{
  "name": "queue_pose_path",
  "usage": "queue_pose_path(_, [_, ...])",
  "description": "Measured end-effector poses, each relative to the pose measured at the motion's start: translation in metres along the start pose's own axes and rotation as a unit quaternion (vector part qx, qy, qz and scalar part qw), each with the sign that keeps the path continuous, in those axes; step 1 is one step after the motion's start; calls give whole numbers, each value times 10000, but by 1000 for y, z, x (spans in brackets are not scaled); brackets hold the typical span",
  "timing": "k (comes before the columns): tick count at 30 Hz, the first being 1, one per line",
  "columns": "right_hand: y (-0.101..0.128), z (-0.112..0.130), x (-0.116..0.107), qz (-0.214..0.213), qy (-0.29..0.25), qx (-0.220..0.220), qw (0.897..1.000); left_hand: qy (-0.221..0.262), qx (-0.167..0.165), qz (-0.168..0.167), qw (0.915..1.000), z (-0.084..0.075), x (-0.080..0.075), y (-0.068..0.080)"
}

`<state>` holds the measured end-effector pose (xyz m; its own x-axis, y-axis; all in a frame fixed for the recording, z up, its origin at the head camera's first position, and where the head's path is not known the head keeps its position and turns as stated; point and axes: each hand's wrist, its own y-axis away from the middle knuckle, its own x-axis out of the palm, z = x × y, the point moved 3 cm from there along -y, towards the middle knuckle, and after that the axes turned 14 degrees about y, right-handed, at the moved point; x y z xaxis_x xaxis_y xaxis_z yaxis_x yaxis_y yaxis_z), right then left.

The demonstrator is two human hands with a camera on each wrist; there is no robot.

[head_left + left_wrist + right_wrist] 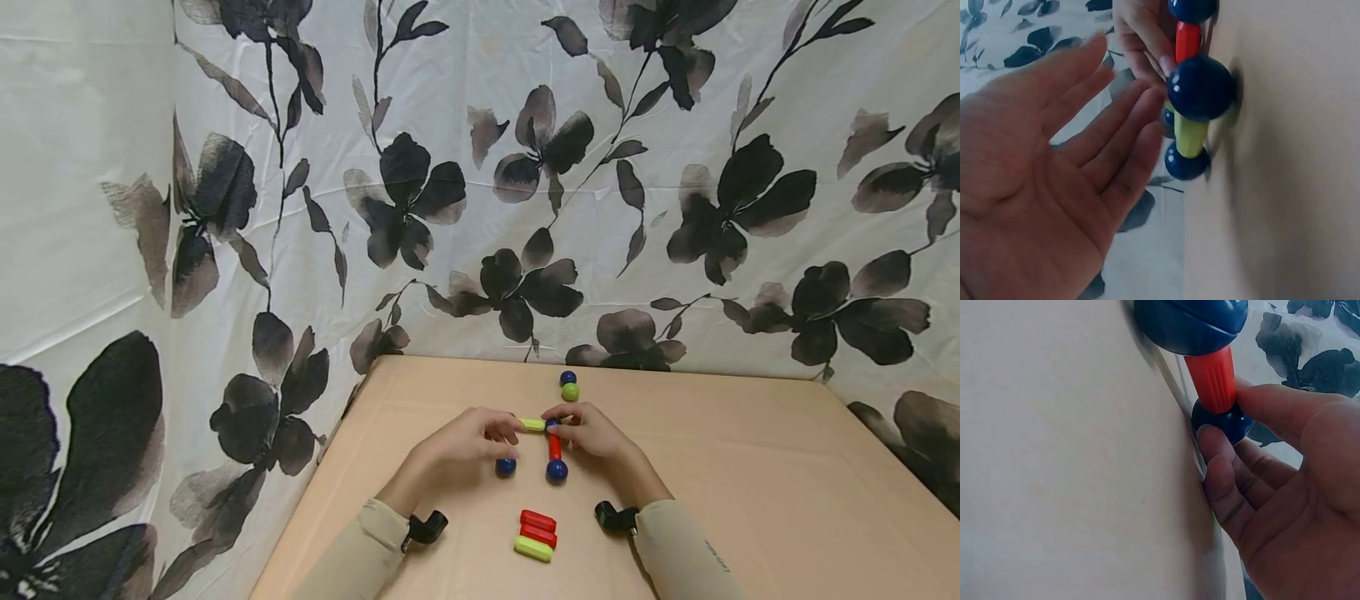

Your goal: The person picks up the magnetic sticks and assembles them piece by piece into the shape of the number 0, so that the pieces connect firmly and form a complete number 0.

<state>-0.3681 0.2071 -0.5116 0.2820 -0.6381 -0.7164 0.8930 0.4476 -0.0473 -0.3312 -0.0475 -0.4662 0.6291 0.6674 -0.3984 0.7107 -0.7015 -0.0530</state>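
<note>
My right hand (pixel 596 432) pinches a blue ball (pixel 1225 422) at the far end of a red rod (pixel 1213 381). Another blue ball (pixel 557 472) caps the rod's near end. A yellow-green rod (pixel 532 424) runs leftward from the gripped ball toward my left hand (pixel 472 437). The left hand's fingers are extended and apart, beside the pieces, with nothing gripped. Close to them sits a blue ball (pixel 1202 87); in the left wrist view a yellow-green rod (pixel 1191 134) and a further blue ball (pixel 1186 161) appear beyond it. In the head view my left hand partly covers this side.
Nearer on the tabletop (pixel 750 467), two red rods (pixel 538 527) and a yellow-green rod (pixel 533 548) lie side by side. Toward the back edge, a green ball (pixel 570 392) sits next to a blue ball (pixel 568 377). Floral cloth (pixel 465 225) hangs behind the table.
</note>
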Motion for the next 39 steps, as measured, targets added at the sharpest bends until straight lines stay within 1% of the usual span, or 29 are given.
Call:
queue_pose_path(2, [0, -1, 0, -13, 3, 31, 10000, -63, -101, 429, 9990, -5, 7, 1])
queue_pose_path(4, [0, -1, 0, -12, -13, 52, 10000, -139, -129, 710, 9973, -9, 12, 1])
queue_pose_path(8, [0, -1, 1, -2, -29, 42, 10000, -223, -95, 945, 9952, -15, 20, 1])
queue_pose_path(11, [0, 0, 1, 23, -44, -8, 10000, -229, -81, 1181, 9927, -19, 28, 2])
queue_pose_path(13, [-1, 0, 1, 22, -52, -16, 10000, -384, -183, 1306, 9905, -21, 35, 3])
queue_pose_path(15, [0, 0, 1, 6, -25, -19, 10000, -671, -279, 1405, 9874, -24, 43, 4])
queue_pose_path(18, [0, -1, 0, -17, 24, 11, 10000, -923, -486, 1486, 9834, -28, 54, 6])
queue_pose_path(23, [-1, 1, 0, -12, 40, 13, 10000, -1006, -500, 1651, 9798, -29, 66, 6])
queue_pose_path(30, [-1, -1, 2, -17, -9, -20, 10000, -939, -607, 1821, 9769, -24, 71, 5])
queue_pose_path(39, [0, 0, 0, 6, -7, -60, 10000, -882, -833, 1829, 9756, -24, 74, 4])
